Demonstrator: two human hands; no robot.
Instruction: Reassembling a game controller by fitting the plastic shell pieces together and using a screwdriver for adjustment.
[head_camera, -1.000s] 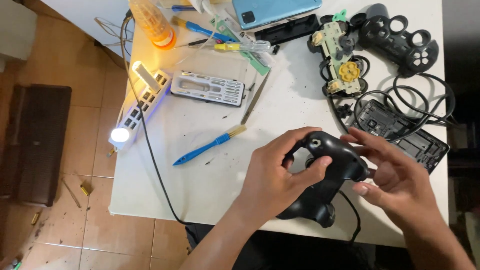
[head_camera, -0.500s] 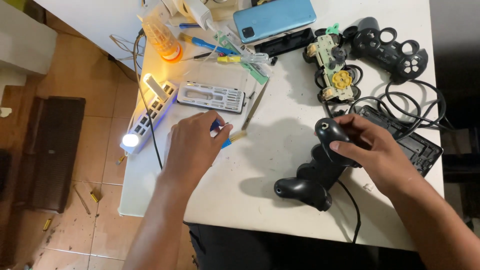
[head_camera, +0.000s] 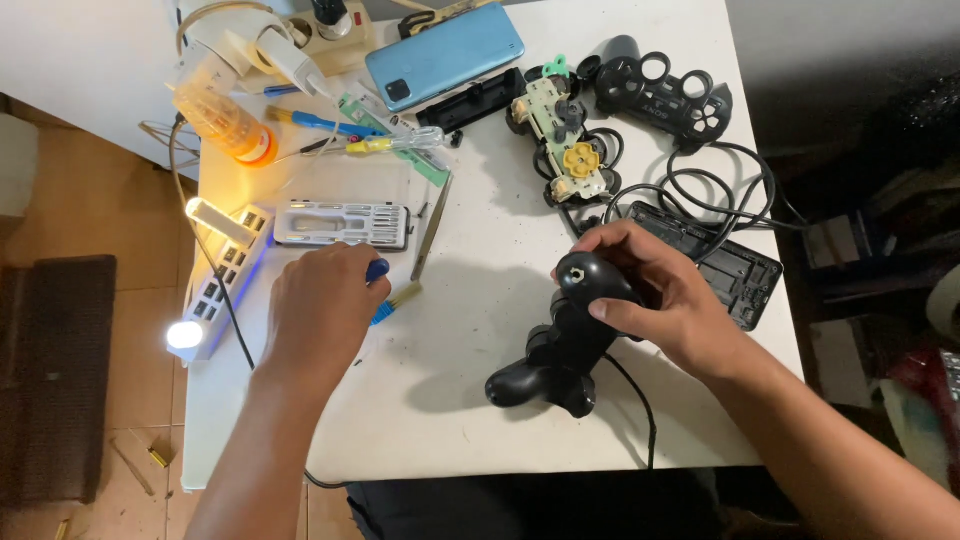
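Black plastic fills the right hand (head_camera: 655, 300): a wired game controller (head_camera: 560, 345), gripped by its upper handle, the lower handle resting on the white table (head_camera: 470, 420) so the body stands tilted and steady. Its cable trails off toward the near edge. To the other side, the left hand (head_camera: 320, 310) lies palm down, fingers curled over a blue-handled screwdriver (head_camera: 385, 290) (only the handle end and yellowish neck peek out past the knuckles), seemingly closing on it. Just beyond that hand sits a grey bit tray (head_camera: 342, 224), with tweezers (head_camera: 432, 228) beside it, kept within easy reach. Beyond the right hand lie a flat black shell (head_camera: 735, 270), coiled cable (head_camera: 700, 185), a bare circuit board (head_camera: 565, 145) and an empty controller faceplate (head_camera: 665, 95). Farthest off, a blue phone (head_camera: 445, 55).
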